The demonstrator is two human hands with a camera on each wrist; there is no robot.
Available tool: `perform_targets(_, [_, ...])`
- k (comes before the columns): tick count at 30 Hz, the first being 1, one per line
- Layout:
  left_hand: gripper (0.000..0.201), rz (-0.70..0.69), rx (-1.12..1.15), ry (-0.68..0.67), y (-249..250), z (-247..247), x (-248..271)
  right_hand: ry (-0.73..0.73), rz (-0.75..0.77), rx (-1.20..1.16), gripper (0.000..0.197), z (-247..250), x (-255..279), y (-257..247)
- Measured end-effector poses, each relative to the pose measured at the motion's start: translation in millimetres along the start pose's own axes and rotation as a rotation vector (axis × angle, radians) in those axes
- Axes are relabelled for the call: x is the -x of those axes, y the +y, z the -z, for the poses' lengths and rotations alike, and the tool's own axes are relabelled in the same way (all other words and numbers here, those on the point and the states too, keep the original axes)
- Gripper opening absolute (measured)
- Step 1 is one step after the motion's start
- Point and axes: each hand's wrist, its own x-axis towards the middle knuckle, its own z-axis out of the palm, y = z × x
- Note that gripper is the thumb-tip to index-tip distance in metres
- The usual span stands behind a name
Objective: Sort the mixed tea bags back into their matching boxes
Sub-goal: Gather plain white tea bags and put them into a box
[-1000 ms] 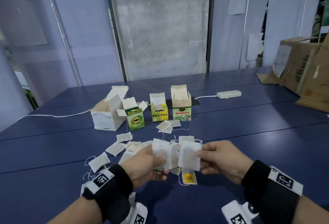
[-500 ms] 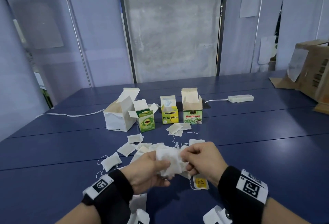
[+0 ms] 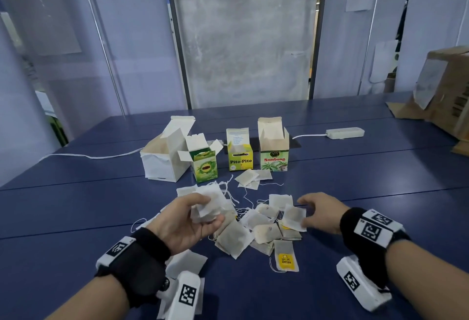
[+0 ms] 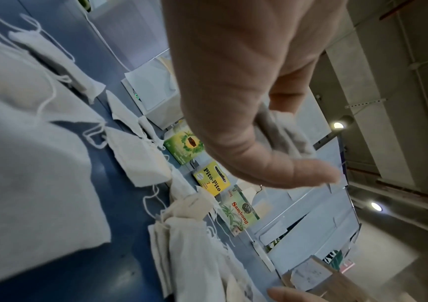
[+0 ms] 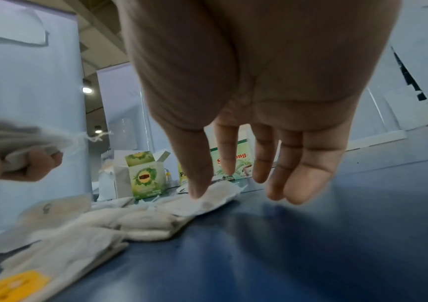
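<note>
My left grip clutches a tea-bag bundle; right grip, fingers spread and holding nothing, should pinch one bag near the Sambong box.

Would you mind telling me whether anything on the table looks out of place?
Yes: loose tea bags lie scattered with tangled strings in front of four open boxes, and the white box stands askew and crumpled.

Both forearms are bare. The left hand and right hand are ungloved. Each wrist wears a wide black fabric band carrying a white tag printed with a black square code. Under each wrist, at the lower frame, hangs a white boxy camera unit bearing another code marker.
</note>
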Motion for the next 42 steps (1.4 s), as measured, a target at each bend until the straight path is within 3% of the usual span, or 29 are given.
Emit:
perform_targets(4, [0.014,-0.048,-0.017,-0.025,1.4,-1.7,-5.7,-0.076,0.028,0.110,0.060,-2.4,-9.2,-4.9])
perform_targets(7, [0.006,-0.062,-0.070,-0.021,2.6,0.6,-9.4,-0.103,-0.012,0.200,0.034,-1.7,-9.7,-4.5])
perform_targets(10, [0.008,-0.072,-0.105,-0.014,7.0,2.7,-9.2,-0.056,-0.011,0.246,0.021,6.3,-9.7,-5.0])
perform_targets(12, [0.009,-0.076,-0.133,-0.025,9.6,3.5,-8.0,-0.043,0.075,0.221,0.031,10.6,-12.1,-6.9])
perform_targets(14, [0.009,-0.069,-0.168,-0.041,12.0,4.4,-6.2,-0.122,0.180,0.257,0.047,11.7,-13.4,-11.8])
perform_targets(16, [0.010,-0.061,-0.199,-0.053,15.5,6.3,-4.6,-0.211,0.218,0.378,0.049,10.0,-14.9,-15.7])
perform_targets(21, [0.009,-0.073,-0.180,0.011,31.5,15.7,-2.6,-0.239,0.123,0.499,0.015,17.4,-18.1,-11.0])
perform_targets(26, [0.012,-0.134,-0.125,0.151,41.4,19.9,-7.7,-0.126,0.067,0.361,0.032,35.1,-36.2,-11.8])
perform_targets(28, [0.011,-0.152,-0.120,0.184,42.6,18.8,-8.6,-0.082,0.061,0.325,0.048,32.2,-46.1,-18.1])
perform_targets(31, [0.011,-0.149,-0.113,0.210,43.3,20.5,-7.0,-0.155,0.083,0.323,0.061,17.2,-57.0,-31.0])
perform_targets(34, [0.010,-0.146,-0.115,0.232,44.8,29.1,-1.7,-0.211,0.075,0.447,0.061,1.5,-63.2,-40.5])
perform_targets(38, [0.008,-0.169,-0.127,0.285,49.0,43.4,8.4,-0.201,0.037,0.416,0.048,-3.2,-68.2,-39.0])
perform_targets(42, [0.006,-0.192,-0.148,0.329,54.8,54.9,19.0,-0.135,-0.034,0.471,0.049,3.2,-66.8,-35.0])
